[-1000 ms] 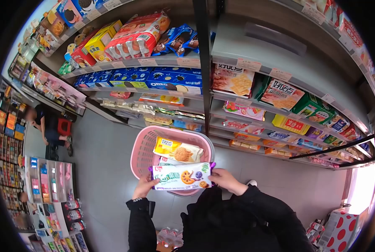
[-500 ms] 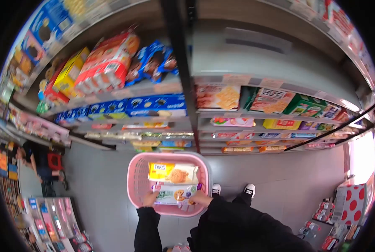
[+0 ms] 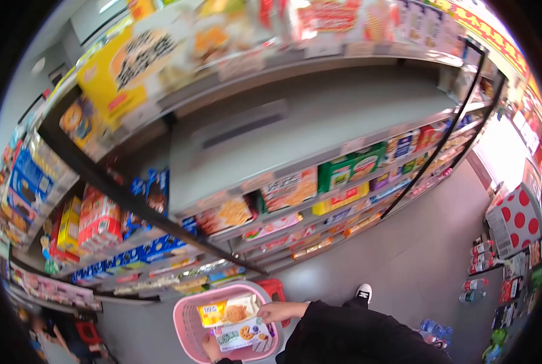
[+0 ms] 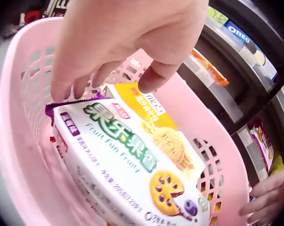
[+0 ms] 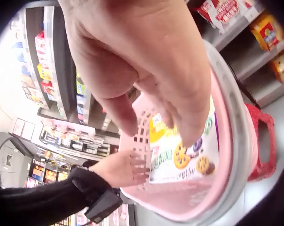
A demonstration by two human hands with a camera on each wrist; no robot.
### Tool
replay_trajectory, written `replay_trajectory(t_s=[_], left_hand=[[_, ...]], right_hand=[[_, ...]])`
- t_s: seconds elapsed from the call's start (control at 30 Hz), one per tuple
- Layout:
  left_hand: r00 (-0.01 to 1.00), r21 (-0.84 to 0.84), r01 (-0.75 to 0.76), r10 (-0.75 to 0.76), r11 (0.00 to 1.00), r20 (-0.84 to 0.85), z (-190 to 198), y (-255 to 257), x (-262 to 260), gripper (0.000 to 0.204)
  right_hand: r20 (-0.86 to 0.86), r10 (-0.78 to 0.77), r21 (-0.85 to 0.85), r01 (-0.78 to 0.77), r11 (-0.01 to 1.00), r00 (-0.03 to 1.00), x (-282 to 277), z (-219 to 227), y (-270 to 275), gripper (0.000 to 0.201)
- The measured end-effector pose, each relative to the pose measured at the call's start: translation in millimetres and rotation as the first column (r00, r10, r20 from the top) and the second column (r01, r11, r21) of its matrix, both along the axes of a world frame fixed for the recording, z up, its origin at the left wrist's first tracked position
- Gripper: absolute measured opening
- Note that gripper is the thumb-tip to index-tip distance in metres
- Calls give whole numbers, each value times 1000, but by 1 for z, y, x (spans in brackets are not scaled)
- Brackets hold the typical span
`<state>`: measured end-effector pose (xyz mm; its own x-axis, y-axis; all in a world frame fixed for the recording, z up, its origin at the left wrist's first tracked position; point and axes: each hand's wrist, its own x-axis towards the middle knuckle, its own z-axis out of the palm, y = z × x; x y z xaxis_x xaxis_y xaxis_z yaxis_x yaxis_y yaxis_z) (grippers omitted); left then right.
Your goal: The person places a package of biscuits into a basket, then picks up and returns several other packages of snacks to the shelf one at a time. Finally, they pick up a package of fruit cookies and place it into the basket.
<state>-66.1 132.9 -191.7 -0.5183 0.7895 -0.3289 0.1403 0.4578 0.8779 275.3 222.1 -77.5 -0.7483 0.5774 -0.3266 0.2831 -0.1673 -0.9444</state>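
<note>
A white packet of fruit-filled cookies with purple ends (image 3: 240, 337) lies in a pink plastic basket (image 3: 185, 330). Behind it in the basket is a yellow and white biscuit packet (image 3: 225, 311). My left hand (image 4: 128, 42) hovers at the packet's left end, its fingers pointing down and holding nothing. In the head view that left hand (image 3: 211, 347) is partly cut by the basket's near edge. Over the basket's right side, my right hand (image 3: 275, 312) has loosely bent fingers with nothing between them; the right wrist view shows this hand (image 5: 151, 70) above the packets.
Shelves of biscuits (image 3: 289, 188) rise right behind the basket. A red stool-like object (image 3: 273, 290) stands at its right. Bottles (image 3: 436, 330) and a polka-dot box (image 3: 516, 221) sit on the floor side at right. A person (image 3: 62, 340) is at lower left.
The white cookie packet, held in both hands above the basket earlier, was lowered into it and let go. My hands have drawn apart, and the head view has swung to the right.
</note>
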Motion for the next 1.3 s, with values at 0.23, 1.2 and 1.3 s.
replay_trajectory(t_s=[0.23,1.2,1.3], left_hand=[[926,158,375,-378,913,-13,181,44,186,32],[304,32,946,-914,323,268,204,61,585,35],[268,32,959,-934,283,238,198,82,594,35]], right_hand=[[-27,-283,74,284,956,959,159,68,-4,38],[37,-594,64,591,804,804,519,100,-102,37],[48,-641,43,639,768,766,526,103,-91,37]])
